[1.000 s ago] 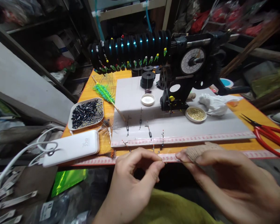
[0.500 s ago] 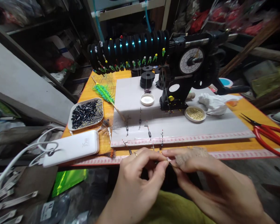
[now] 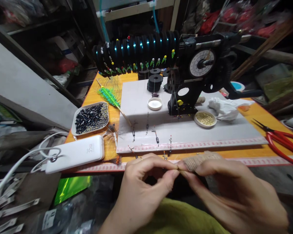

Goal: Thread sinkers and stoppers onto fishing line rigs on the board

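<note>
My left hand [image 3: 143,187] and my right hand [image 3: 230,188] meet at the table's front edge, thumb and index fingertips pinched together. What lies between the fingertips is too small to make out. A tan wrap [image 3: 200,161] covers a finger of my right hand. Just beyond my hands, thin lines carry small rigs with dark weights, such as one black weight [image 3: 157,139] over the grey board [image 3: 183,136]. The lines run up to a row of black spools [image 3: 136,55] with coloured pins, mounted on a black winding machine [image 3: 185,84] with a dial.
At left are a tray of black weights [image 3: 90,118], a white power bank [image 3: 74,154] with cables, and a green brush-like stick [image 3: 109,96]. Right of the machine stand a dish of golden bits [image 3: 205,119] and red-handled pliers [image 3: 283,143]. A small white dish [image 3: 155,104] sits mid-board.
My right index finger has drawn back to the right, and its tip now presses near the thumb. My left fingertips have shifted slightly right. The view has moved a little.
</note>
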